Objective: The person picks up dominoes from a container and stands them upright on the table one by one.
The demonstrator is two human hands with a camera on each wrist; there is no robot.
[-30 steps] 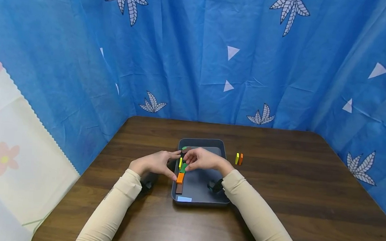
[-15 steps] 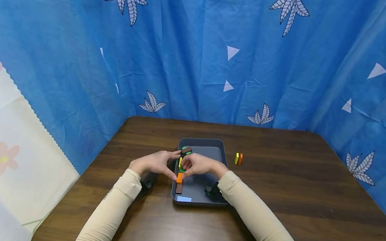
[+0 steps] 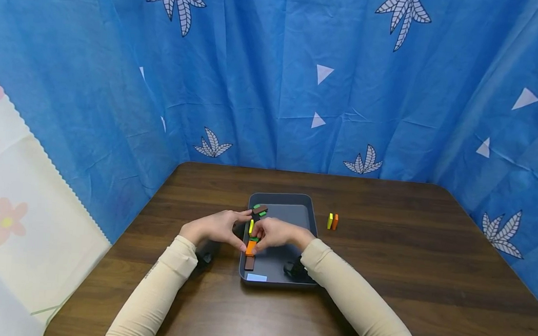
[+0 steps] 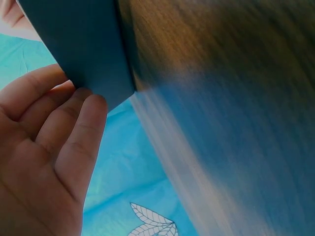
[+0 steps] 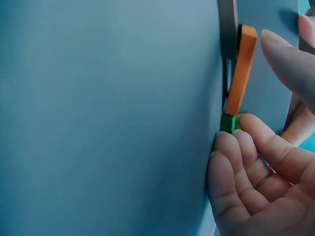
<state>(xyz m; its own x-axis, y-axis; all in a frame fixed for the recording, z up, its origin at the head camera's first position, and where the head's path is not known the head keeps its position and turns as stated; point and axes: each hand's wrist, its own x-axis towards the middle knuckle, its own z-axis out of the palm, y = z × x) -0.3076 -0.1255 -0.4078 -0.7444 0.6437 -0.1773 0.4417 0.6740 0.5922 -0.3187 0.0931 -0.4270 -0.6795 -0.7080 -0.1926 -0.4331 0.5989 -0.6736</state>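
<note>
Several slim domino-like blocks line the left side of the grey tray [image 3: 286,269]. They include an orange block [image 3: 251,247], a brown block [image 3: 250,263] and an upright yellow block [image 3: 251,227]. My left hand [image 3: 217,227] rests at the tray's left wall, its fingertips touching the outside in the left wrist view; its thumb reaches the orange block. My right hand [image 3: 280,234] is over the tray. In the right wrist view, its fingertips lie by a green block [image 5: 229,123], with the thumb apart from the orange block. Contact with the green block is partly hidden.
A pale blue block [image 3: 256,278] lies in the tray's near left corner. More brown and green blocks [image 3: 260,208] sit at its far left. An upright yellow block [image 3: 330,221] and orange block [image 3: 335,222] stand on the wooden table [image 3: 407,258], right of the tray.
My right hand has moved left and slightly toward me, bringing its thumb to the orange block. The left hand stays at the tray's left wall.
</note>
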